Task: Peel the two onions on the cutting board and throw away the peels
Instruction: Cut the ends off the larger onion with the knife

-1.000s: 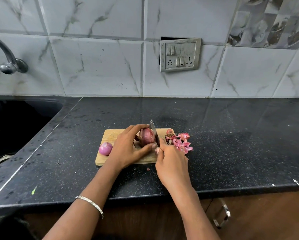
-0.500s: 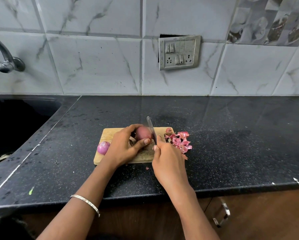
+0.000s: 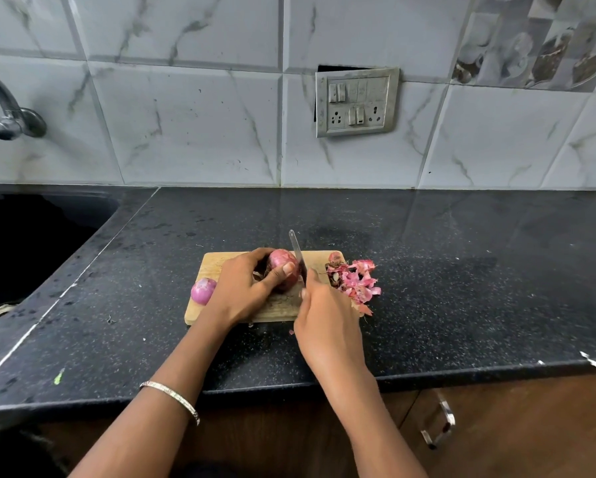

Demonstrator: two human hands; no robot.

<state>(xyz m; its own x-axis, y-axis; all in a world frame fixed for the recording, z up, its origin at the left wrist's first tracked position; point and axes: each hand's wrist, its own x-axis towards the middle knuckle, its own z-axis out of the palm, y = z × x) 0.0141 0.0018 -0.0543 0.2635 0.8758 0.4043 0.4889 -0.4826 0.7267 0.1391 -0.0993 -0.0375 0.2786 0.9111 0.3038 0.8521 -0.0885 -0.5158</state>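
Observation:
A small wooden cutting board (image 3: pixel 217 263) lies on the black counter. My left hand (image 3: pixel 243 288) grips a reddish unpeeled onion (image 3: pixel 281 265) on the board. My right hand (image 3: pixel 327 326) holds a knife (image 3: pixel 297 251), its blade set against the onion's right side with the tip pointing away from me. A peeled, shiny purple onion (image 3: pixel 202 290) rests at the board's left edge. A pile of pink peels (image 3: pixel 353 281) sits on the board's right end and spills onto the counter.
A dark sink (image 3: pixel 31 243) lies to the left, with a metal tap (image 3: pixel 6 115) on the tiled wall. A switch plate (image 3: pixel 357 101) hangs on the wall behind. The counter's front edge (image 3: pixel 462 376) runs above wooden cabinets with a metal handle (image 3: pixel 440 426).
The knife blade has shifted a little against the onion's right side while my left hand keeps its grip. The camera has moved slightly.

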